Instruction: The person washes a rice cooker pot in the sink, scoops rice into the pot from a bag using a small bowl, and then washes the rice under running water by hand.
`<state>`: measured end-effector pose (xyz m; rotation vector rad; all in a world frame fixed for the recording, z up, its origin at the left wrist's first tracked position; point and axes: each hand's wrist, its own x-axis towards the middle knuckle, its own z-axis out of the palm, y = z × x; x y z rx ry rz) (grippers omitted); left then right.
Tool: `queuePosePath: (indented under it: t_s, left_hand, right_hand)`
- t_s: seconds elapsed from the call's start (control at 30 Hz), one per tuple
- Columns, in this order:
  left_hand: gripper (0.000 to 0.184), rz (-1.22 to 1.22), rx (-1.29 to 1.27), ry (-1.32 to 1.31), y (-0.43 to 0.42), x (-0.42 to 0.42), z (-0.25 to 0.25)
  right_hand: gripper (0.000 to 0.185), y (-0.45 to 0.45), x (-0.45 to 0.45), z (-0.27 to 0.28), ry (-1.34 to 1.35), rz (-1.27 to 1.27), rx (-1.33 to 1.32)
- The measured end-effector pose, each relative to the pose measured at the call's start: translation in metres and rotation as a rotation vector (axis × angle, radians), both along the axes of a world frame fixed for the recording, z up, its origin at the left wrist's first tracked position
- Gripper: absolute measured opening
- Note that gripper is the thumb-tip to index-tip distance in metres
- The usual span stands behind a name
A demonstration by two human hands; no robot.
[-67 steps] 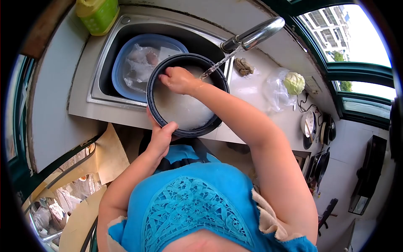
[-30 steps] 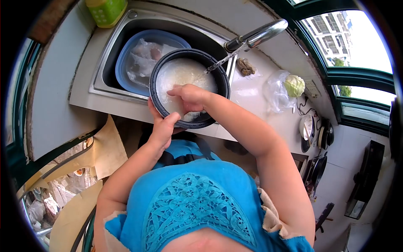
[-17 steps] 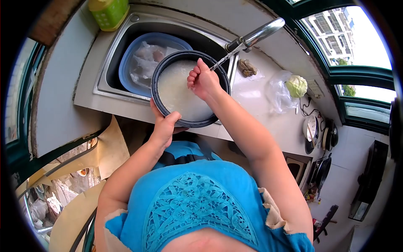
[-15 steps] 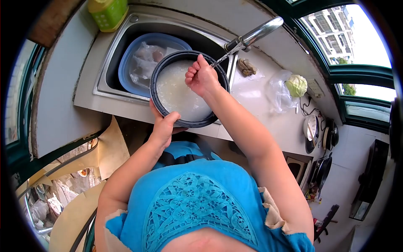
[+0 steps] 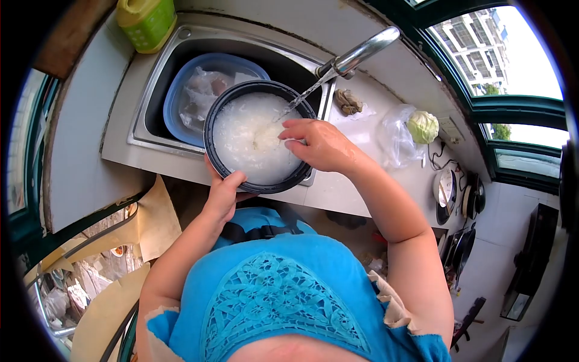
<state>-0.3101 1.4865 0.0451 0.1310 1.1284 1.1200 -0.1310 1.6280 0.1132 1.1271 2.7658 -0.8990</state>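
Observation:
A dark rice cooker inner pot holds white rice in cloudy water, tilted slightly at the sink's near edge. My left hand grips its near-left rim, thumb on top and the other fingers underneath. Over the right side of the pot is my right hand, wet, with fingers bent and thumb and forefinger apart, nothing visible between them. A stream of water falls from the metal faucet into the pot, just beyond my right fingertips.
In the steel sink sits a blue basin containing a plastic bag. A green-yellow container stands at the back left. On the right counter lie a brown lump, a clear bag, a cabbage and a bowl.
My right hand has turned over and opened from a loose fist, moving right and lower over the pot. The pot has shifted slightly left, and running water now lands in it, stirring the surface.

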Motion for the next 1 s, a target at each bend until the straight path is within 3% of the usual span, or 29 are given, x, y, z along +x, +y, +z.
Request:
queuePosePath:
  t_s: [0.07,0.13,0.2,0.27,0.3,0.4,0.43,0.53,0.63,0.73,0.93,0.97,1.0]
  left_hand:
    - [0.072,0.021,0.021,0.007,0.0,0.001,0.003]
    - [0.071,0.027,0.047,0.019,-0.006,0.0,-0.026]
    - [0.071,0.041,0.043,0.044,-0.01,-0.001,-0.035]
    - [0.07,0.064,0.006,0.075,-0.012,0.001,-0.033]
    - [0.07,0.067,0.003,0.077,-0.013,0.0,-0.032]
    - [0.067,0.067,0.0,0.074,-0.012,0.001,-0.031]
    - [0.067,0.067,-0.012,0.065,-0.013,0.001,-0.029]
    - [0.065,0.07,-0.024,0.032,-0.009,0.002,-0.023]
    - [0.064,0.087,-0.039,0.024,-0.006,0.002,-0.021]
    - [0.061,0.091,-0.074,0.031,-0.004,0.003,-0.013]
    - [0.054,0.09,-0.067,-0.005,-0.007,0.003,-0.019]
    - [0.053,0.084,-0.092,-0.016,-0.007,0.001,-0.024]
    - [0.053,0.082,-0.107,-0.026,-0.006,-0.001,-0.024]
  right_hand:
    - [0.029,0.034,0.011,0.018,0.065,-0.553,-0.28]
    - [0.032,0.087,0.049,-0.013,0.396,-0.9,-0.296]
    - [0.042,0.158,0.098,-0.07,0.463,-1.045,-0.038]
    - [0.055,0.203,0.11,-0.084,0.429,-1.259,-0.204]
    - [0.058,0.206,0.102,-0.078,0.426,-1.182,-0.209]
    - [0.038,0.236,0.112,-0.107,0.598,-0.812,-0.321]
    - [0.028,0.224,0.114,-0.093,0.467,-0.798,-0.223]
    - [0.031,0.165,0.1,-0.047,0.729,-1.043,-0.148]
    - [0.04,0.108,0.09,-0.013,1.23,-0.364,-0.447]
    - [0.039,0.105,0.049,0.023,1.167,-0.122,-0.225]
    - [0.038,0.122,-0.04,0.062,0.763,-0.705,-0.002]
    - [0.045,0.145,-0.049,0.045,0.99,-0.599,-0.074]
    - [0.043,0.15,-0.055,0.04,1.051,-0.577,-0.138]
